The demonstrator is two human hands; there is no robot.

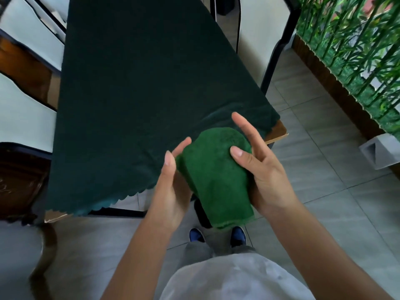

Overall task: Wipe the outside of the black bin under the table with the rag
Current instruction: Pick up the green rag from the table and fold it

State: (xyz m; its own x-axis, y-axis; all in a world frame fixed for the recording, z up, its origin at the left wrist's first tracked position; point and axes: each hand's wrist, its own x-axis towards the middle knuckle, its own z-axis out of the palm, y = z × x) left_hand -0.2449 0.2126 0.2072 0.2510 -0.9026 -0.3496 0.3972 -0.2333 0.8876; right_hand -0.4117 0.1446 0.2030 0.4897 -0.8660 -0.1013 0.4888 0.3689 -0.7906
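Observation:
A folded green rag [214, 174] is held in front of me above the floor, near the table's near right corner. My right hand [259, 169] grips it from the right, thumb pressed on top and fingers spread. My left hand [173, 187] supports it from the left and below. A small black shape [202, 215], possibly the bin, shows below the rag near the table edge; most of it is hidden by the rag and my hands.
The table [279, 133] carries a dark green cloth [140, 105] with a scalloped hem. White-cushioned chairs [23, 105] stand left and at the back. A green plant screen [357, 50] and a grey block [381, 150] stand right. My blue shoes [216, 234] rest on grey tiles.

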